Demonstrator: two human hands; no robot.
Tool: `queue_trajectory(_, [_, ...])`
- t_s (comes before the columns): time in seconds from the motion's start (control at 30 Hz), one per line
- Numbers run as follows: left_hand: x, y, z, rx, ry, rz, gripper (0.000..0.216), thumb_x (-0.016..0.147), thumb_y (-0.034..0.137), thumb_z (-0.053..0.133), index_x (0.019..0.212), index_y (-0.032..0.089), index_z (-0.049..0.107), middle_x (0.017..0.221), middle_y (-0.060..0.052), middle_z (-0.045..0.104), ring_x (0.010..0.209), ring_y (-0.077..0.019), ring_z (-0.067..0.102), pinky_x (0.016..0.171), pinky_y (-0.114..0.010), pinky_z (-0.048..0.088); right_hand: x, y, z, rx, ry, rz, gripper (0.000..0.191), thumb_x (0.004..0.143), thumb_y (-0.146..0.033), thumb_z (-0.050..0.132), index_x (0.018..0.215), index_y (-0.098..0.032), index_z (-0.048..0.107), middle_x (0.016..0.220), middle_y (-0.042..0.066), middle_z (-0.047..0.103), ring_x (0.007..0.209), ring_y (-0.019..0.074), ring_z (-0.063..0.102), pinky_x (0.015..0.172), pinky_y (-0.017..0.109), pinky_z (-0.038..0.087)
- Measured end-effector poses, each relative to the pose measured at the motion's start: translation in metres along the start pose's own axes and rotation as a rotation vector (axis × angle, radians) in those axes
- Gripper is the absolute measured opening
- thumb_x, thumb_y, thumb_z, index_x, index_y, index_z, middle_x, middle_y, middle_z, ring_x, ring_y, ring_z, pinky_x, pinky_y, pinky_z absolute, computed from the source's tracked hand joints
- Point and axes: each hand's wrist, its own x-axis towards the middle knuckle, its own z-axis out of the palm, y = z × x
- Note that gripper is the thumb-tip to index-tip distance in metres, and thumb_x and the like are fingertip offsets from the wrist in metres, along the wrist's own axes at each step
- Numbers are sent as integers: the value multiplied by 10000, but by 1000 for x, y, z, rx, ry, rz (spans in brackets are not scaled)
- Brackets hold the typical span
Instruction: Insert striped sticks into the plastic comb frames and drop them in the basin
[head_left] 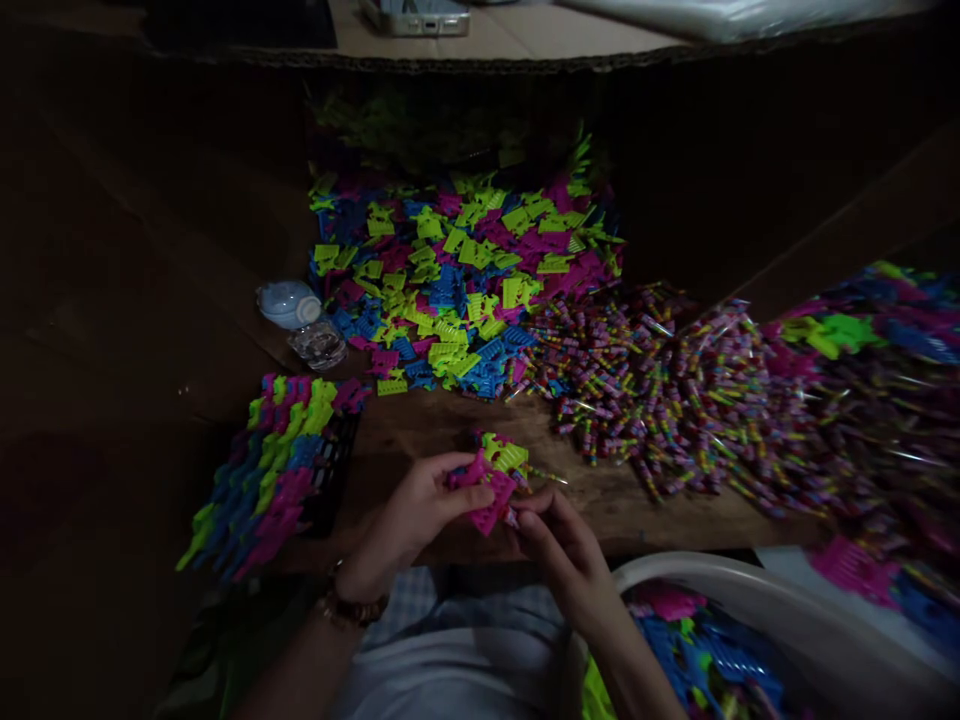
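Above the wooden table edge, my left hand (409, 515) is closed on a pink plastic toy piece (491, 500) with a ridged, comb-like face. My right hand (562, 545) pinches a small candy-coloured wrapped stick (513, 516) at the lower right corner of that piece; the fingers partly hide it. Just behind them lie a yellow-green plastic piece (506, 455) and another thin stick, close to the left fingertips. A heap of pink, blue and yellow-green plastic pieces (450, 290) spreads beyond my hands, and a pile of wrapped colourful sticks (675, 390) lies to the right.
On the left, rows of plastic pieces (277, 460) stand in a black rack (335, 475). A pale blue round container (289, 303) sits behind it. A white tub (690, 565) holds more pieces at lower right. A phone (420, 18) lies on the cardboard shelf (517, 40) above.
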Motion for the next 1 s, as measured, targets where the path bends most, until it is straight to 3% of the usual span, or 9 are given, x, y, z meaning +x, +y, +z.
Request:
queue_trajectory(0.17, [2, -9, 6, 349, 175, 101, 265, 706, 226, 654, 955, 143, 692, 863, -39, 722, 777, -182, 635, 694, -248, 487, 4, 10, -3, -233, 35, -34, 246, 883, -426, 504, 816, -192, 535, 716, -2, 564, 637, 121, 525, 576, 206, 433])
queue_trajectory(0.3, [5, -27, 4, 489, 243, 144, 327, 765, 253, 612, 1077, 163, 648, 965, -60, 720, 837, -190, 657, 734, -261, 509, 15, 21, -6, -444, 46, -75, 230, 907, -387, 442, 813, -193, 521, 694, 3, 570, 632, 138, 543, 588, 226, 440])
queue_trajectory(0.4, [22, -33, -21, 668, 327, 264, 410, 799, 342, 596, 1168, 163, 593, 1057, -97, 692, 915, -217, 653, 791, -305, 517, 25, 24, -7, -701, 26, -102, 201, 924, -332, 397, 858, -193, 526, 726, 22, 623, 643, 152, 584, 593, 233, 440])
queue_trajectory(0.5, [54, -33, -60, 1053, 654, 489, 475, 846, 398, 527, 1231, 120, 540, 1225, -165, 593, 1154, -296, 522, 1000, -441, 382, 33, 17, -10, -1030, 120, -157, 182, 902, -302, 425, 879, -183, 560, 802, 75, 655, 755, 210, 593, 666, 290, 425])
queue_trajectory(0.57, [78, -33, -84, 1271, 742, 475, 490, 863, 355, 495, 1257, 63, 506, 1299, -216, 520, 1236, -341, 431, 1042, -499, 304, 38, 7, -17, -1256, 212, -149, 183, 881, -308, 461, 892, -175, 585, 883, 114, 653, 873, 267, 568, 736, 344, 397])
queue_trajectory(0.7, [103, -36, -111, 1456, 775, 389, 505, 870, 351, 472, 1285, 65, 484, 1329, -241, 476, 1239, -394, 394, 1007, -570, 291, 55, -10, -49, -1734, 361, 41, 243, 905, -305, 438, 1002, -136, 584, 948, 163, 658, 917, 301, 588, 742, 365, 390])
queue_trajectory(0.83, [95, -39, -110, 1455, 708, 437, 405, 879, 377, 456, 1170, 129, 590, 1195, -195, 582, 1106, -358, 503, 952, -546, 354, 77, -7, -84, -1787, 364, 141, 234, 888, -173, 443, 1059, -53, 548, 748, 178, 684, 749, 286, 661, 659, 336, 408])
queue_trajectory(0.93, [84, -43, -105, 1428, 647, 480, 307, 876, 367, 475, 1041, 176, 648, 1139, -135, 616, 1072, -304, 529, 950, -466, 389, 86, 2, -95, -1789, 374, 184, 240, 883, -106, 402, 1071, -22, 524, 711, 188, 686, 739, 281, 682, 642, 319, 418])
queue_trajectory(1.0, [81, -45, -103, 1391, 652, 493, 311, 889, 321, 453, 1107, 163, 608, 1145, -135, 607, 1073, -282, 530, 944, -432, 401, 88, 6, -96, -1778, 376, 200, 265, 873, -67, 371, 1094, -14, 508, 699, 193, 686, 729, 282, 689, 629, 317, 424])
